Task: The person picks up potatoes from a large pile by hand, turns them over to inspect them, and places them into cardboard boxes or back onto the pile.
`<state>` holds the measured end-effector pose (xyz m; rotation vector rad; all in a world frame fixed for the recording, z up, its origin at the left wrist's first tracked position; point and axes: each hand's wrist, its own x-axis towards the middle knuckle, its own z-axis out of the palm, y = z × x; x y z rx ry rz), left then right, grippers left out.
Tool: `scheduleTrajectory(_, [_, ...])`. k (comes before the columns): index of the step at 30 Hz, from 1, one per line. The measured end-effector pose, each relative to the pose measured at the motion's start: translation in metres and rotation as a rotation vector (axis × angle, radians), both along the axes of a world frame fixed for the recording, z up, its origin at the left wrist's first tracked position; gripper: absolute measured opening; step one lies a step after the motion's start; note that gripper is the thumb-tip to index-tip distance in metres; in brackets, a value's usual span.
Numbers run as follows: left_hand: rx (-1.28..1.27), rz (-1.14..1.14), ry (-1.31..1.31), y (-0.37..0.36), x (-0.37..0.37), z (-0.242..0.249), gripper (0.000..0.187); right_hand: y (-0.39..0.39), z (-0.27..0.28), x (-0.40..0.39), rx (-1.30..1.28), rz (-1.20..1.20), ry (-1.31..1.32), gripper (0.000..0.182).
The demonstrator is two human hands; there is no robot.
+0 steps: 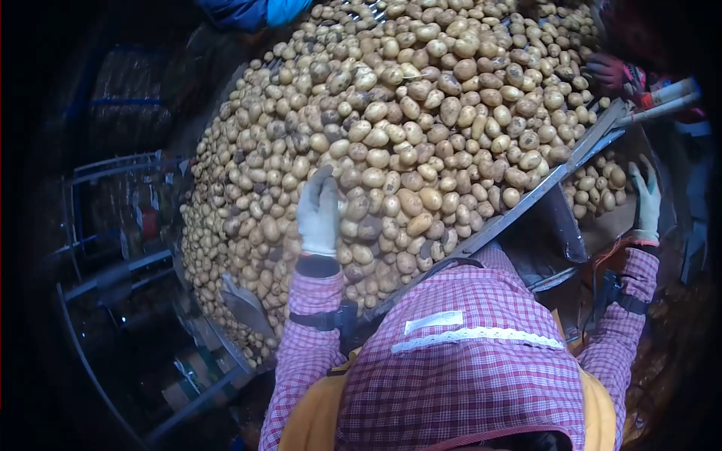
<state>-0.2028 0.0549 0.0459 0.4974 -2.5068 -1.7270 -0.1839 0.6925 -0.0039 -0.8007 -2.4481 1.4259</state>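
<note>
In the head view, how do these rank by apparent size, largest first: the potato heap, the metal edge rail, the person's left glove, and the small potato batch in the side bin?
1. Potato heap, by far the largest.
2. Metal edge rail, long but thin.
3. Small potato batch and left glove look similar; the glove sits nearer the camera, so I leave these unranked.

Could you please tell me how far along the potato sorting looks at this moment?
Done: a small batch of potatoes already lies in the side bin beyond the metal rail. In hand: the gloved left hand rests open on the potato pile, while the right hand sits open at the side bin's edge; neither holds a potato. Left: the pile is heaped high, so most of it apparently remains.
</note>
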Motion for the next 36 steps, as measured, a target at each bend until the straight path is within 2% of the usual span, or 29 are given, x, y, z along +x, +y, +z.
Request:
scheduleTrajectory(2, [-0.119,-0.055,0.007,0.003,0.014,-0.001,0.033,-0.028,0.003,-0.007,-0.038,0.035,0.056,0.047])
scheduleTrajectory(3, [-0.206,-0.130,0.084,0.008,0.020,-0.007,0.036,-0.068,0.009,-0.014,-0.172,0.145,0.030,0.045])
scheduleTrajectory(4, [-0.493,-0.296,0.219,0.006,0.026,-0.019,0.042,-0.110,0.015,-0.018,-0.305,0.254,0.005,0.043])
scheduleTrajectory(6, [-0.875,-0.465,0.338,0.023,0.036,-0.029,0.047,-0.195,0.012,-0.017,-0.501,0.377,-0.157,0.037])
scheduleTrajectory(7, [-0.876,-0.456,0.340,0.019,0.040,-0.034,0.047,-0.228,0.003,-0.018,-0.512,0.487,-0.177,0.035])
scheduleTrajectory(9, [-1.004,-0.582,0.442,0.009,0.048,-0.045,0.043,-0.284,-0.007,-0.017,-0.487,0.693,-0.178,0.035])
scheduleTrajectory(13, [-0.817,-0.391,0.350,-0.012,0.067,-0.029,0.039,-0.352,-0.017,-0.013,-0.403,0.945,-0.223,0.041])
scheduleTrajectory(14, [-0.848,-0.301,0.358,-0.023,0.073,-0.030,0.034,-0.361,-0.023,-0.014,-0.301,1.001,-0.174,0.044])
scheduleTrajectory(17, [-0.907,-0.286,0.213,-0.082,0.096,-0.037,0.026,-0.389,-0.044,-0.007,-0.306,1.039,-0.187,0.048])
scheduleTrajectory(19, [-0.976,-0.245,0.183,-0.116,0.120,-0.044,0.027,-0.402,-0.057,-0.002,0.024,1.120,0.067,0.050])
scheduleTrajectory(20, [-0.981,-0.244,0.181,-0.115,0.117,-0.036,0.027,-0.404,-0.057,-0.003,0.020,1.122,0.070,0.050])
scheduleTrajectory(22, [-0.996,-0.016,0.192,-0.107,0.109,-0.015,0.026,-0.403,-0.056,-0.003,-0.007,1.130,0.060,0.048])
scheduleTrajectory(23, [-0.918,-0.022,0.247,-0.112,0.101,-0.018,0.029,-0.401,-0.048,-0.010,-0.112,1.169,-0.094,0.050])
scheduleTrajectory(24, [-0.956,-0.119,0.299,-0.096,0.080,-0.003,0.033,-0.401,-0.049,-0.012,-0.235,1.119,-0.107,0.052])
scheduleTrajectory(26, [-0.804,-0.184,0.266,-0.077,0.065,0.003,0.036,-0.400,-0.060,-0.012,-0.332,1.122,-0.055,0.052])
scheduleTrajectory(27, [-0.773,-0.206,0.229,-0.069,0.061,-0.001,0.036,-0.403,-0.056,-0.013,-0.331,1.132,-0.056,0.052])
scheduleTrajectory(29, [-0.789,-0.275,0.245,-0.053,0.059,-0.020,0.034,-0.403,-0.047,-0.014,-0.122,1.139,-0.083,0.051])
scheduleTrajectory(32, [-0.877,-0.442,0.242,-0.055,0.075,-0.041,0.036,-0.400,-0.038,-0.020,-0.197,1.149,-0.177,0.053])
scheduleTrajectory(35, [-0.993,-0.324,0.079,-0.079,0.099,-0.034,0.038,-0.395,-0.055,-0.017,-0.212,1.168,-0.077,0.053])
scheduleTrajectory(36, [-0.952,-0.271,0.043,-0.093,0.103,-0.032,0.039,-0.396,-0.048,-0.018,-0.240,1.166,-0.084,0.053])
